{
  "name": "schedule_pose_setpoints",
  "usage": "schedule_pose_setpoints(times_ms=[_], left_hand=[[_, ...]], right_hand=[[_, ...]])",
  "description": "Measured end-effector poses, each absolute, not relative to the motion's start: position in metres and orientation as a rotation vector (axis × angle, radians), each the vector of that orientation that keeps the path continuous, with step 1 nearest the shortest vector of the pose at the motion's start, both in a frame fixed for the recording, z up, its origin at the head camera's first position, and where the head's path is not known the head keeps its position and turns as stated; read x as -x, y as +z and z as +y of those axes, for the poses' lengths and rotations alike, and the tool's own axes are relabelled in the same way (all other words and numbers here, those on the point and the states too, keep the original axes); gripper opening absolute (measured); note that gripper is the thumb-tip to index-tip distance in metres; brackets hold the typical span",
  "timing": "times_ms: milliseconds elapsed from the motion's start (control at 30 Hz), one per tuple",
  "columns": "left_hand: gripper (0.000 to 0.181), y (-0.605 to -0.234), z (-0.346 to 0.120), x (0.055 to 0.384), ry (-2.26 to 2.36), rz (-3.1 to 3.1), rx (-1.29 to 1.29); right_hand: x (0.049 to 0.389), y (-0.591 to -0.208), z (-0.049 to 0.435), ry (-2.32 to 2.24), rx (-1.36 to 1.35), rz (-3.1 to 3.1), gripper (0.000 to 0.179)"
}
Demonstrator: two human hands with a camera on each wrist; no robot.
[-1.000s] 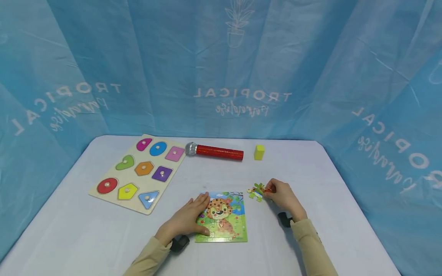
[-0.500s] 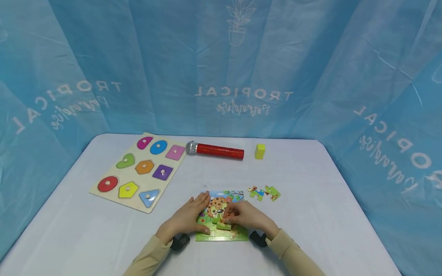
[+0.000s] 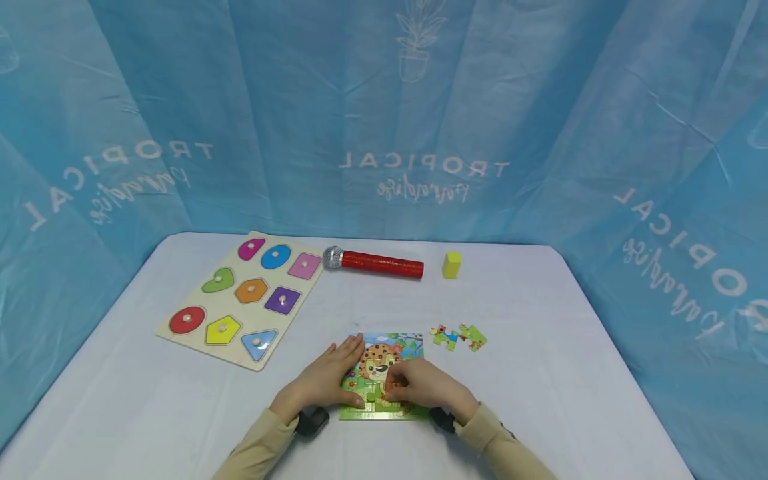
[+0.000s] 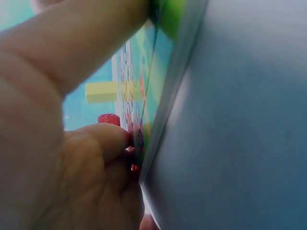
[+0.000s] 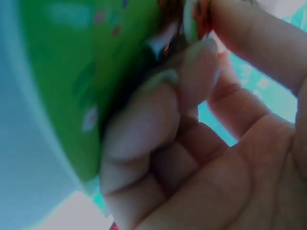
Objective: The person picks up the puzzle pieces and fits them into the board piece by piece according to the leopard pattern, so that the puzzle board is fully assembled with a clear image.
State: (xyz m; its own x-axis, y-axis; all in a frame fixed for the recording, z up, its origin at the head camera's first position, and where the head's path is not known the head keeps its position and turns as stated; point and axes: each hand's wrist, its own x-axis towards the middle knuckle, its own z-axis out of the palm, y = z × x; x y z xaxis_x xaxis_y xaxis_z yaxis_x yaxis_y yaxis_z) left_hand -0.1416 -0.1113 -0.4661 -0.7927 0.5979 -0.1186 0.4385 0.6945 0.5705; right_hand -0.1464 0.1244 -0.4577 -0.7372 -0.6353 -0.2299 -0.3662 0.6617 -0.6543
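A jigsaw puzzle (image 3: 350,415) with a spotted cub picture lies on the table in front of me. My left hand (image 3: 329,381) rests with spread, straight fingers on its left side, thumb along the lower left. Over its lower middle, my right hand (image 3: 425,384) pinches a green and orange puzzle piece (image 3: 379,395) between thumb and fingers. In the right wrist view the edge of that piece (image 5: 191,21) shows between the fingertips, close to the board; its fit is hidden. Two loose puzzle pieces, one bluish (image 3: 445,337) and one green (image 3: 474,337), lie right of the board.
A wooden shape board (image 3: 240,317) with knobbed colored shapes lies at the left. Behind the puzzle are a red glitter microphone (image 3: 375,263) and a yellow block (image 3: 451,265). A blue curtain (image 3: 384,120) hangs around the white table (image 3: 540,400).
My right hand has carried a puzzle piece leftward from the loose pieces onto the board, then shifted slightly lower. The left hand has stayed in place.
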Motion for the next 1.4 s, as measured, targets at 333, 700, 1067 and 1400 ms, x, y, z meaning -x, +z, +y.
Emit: schedule_pose_setpoints(times_ms=[333, 700, 1067, 1400], left_hand=[[0.104, -0.466, -0.111, 0.141, 0.735, 2.632, -0.836], [0.078, -0.471, -0.107, 0.145, 0.729, 2.845, -0.820], [0.043, -0.462, -0.100, 0.143, 0.974, 3.102, -0.603], [0.042, -0.464, -0.094, 0.139, 0.851, 3.085, -0.864]], right_hand=[[0.137, -0.456, 0.113, -0.785, 0.660, 2.576, 0.039], [0.164, -0.458, 0.145, -1.043, 0.600, 2.511, 0.016], [0.196, -0.462, 0.204, -1.035, 0.065, 2.822, 0.022], [0.195, -0.462, 0.211, -0.854, 0.062, 2.844, 0.039]])
